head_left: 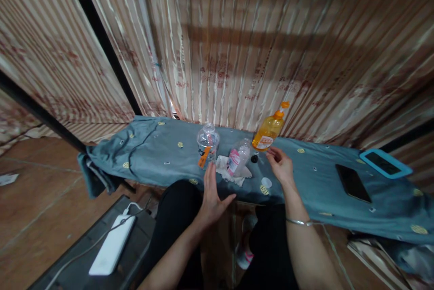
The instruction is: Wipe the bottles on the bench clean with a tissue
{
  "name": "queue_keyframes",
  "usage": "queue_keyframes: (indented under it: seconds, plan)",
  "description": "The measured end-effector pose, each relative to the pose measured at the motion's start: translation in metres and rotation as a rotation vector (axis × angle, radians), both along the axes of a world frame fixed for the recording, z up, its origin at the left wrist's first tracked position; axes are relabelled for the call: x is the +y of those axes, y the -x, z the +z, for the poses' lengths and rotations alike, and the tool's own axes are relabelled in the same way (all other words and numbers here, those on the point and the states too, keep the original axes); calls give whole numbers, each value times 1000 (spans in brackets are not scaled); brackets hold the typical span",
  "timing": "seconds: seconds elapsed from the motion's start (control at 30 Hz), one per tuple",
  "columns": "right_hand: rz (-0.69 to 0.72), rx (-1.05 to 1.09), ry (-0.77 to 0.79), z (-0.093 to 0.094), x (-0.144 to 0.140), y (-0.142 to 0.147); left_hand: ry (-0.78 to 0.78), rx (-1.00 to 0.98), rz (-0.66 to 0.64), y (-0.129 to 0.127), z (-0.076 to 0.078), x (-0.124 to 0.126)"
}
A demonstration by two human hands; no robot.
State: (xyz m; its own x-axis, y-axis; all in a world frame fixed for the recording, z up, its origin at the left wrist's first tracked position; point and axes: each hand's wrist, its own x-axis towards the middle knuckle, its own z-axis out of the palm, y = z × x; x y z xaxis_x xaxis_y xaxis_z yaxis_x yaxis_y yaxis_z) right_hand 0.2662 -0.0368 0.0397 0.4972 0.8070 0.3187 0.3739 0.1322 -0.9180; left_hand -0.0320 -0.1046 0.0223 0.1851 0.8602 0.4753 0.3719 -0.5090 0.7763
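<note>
Light bottles, close hands: a small knock may be enough

From where I stand, I see the left hand [213, 197] open, the fingers long and the thumb spread away. It holds nothing. Its fingertips are at the lower part of the clear round jar [208, 138], but if they touch it, I cannot say. The right hand [280, 163] is half closed, with bent fingers just beside the foot of the orange pump bottle [269, 134]. Whether it pinches something there, I cannot tell.

Between the hands, on the cloth-covered surface [312, 172], there is the clear bottle with pink label [238, 159], upon a pale crumpled cloth [240, 180]. In my opinion this is the weak place: the plastic looks thin and light, the cloth makes an uneven base, and so a brush of a wrist could tip it over.

The round jar seems light also; if the left fingers push instead of closing around it, it could slide or fall. The pump bottle is tall and has liquid inside; a touch low on one side could turn it, and perhaps some would leak from the pump.

The small black piece [254, 158] and the pale disc [266, 182] lie loose near the right hand. The disc is close to the front edge, so a careless sleeve or forearm might sweep it down to the floor.
</note>
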Motion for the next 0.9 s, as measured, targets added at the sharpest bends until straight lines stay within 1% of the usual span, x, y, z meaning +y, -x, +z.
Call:
queue_keyframes:
  seconds: [0.07, 0.13, 0.27, 0.37, 0.43, 0.5, 0.6, 0.7, 0.8, 0.87, 0.9]
  plan:
    - [15, 12, -30, 5, 0, 3, -68, -11, 86, 6, 7, 8]
    - [15, 22, -46, 8, 1, 4, -79, -60, 178, 11, 17, 24]
    - [3, 17, -47, 8, -1, 0, 26, -204, 330, 14, 39, 76]
    - [-22, 0, -47, 9, -6, -8, 125, -288, 351, 10, 46, 109]
    - [-45, -20, -27, 10, -10, -15, 205, -317, 339, 7, 45, 121]
    - [-66, -48, 5, 11, -13, -22, 246, -310, 332, 6, 41, 127]
    - [-94, -83, 44, 11, -19, -31, 235, -301, 339, 10, 36, 129]
    - [-127, -93, 56, 13, -24, -38, 218, -328, 360, 15, 39, 129]
    - [-160, -61, 9, 23, -27, -38, 204, -361, 388, 23, 54, 122]
    - [-169, -13, -71, 37, -32, -31, 158, -382, 366, 28, 72, 112]
    - [-160, 23, -121, 47, -37, -25, 153, -416, 335, 31, 82, 104]
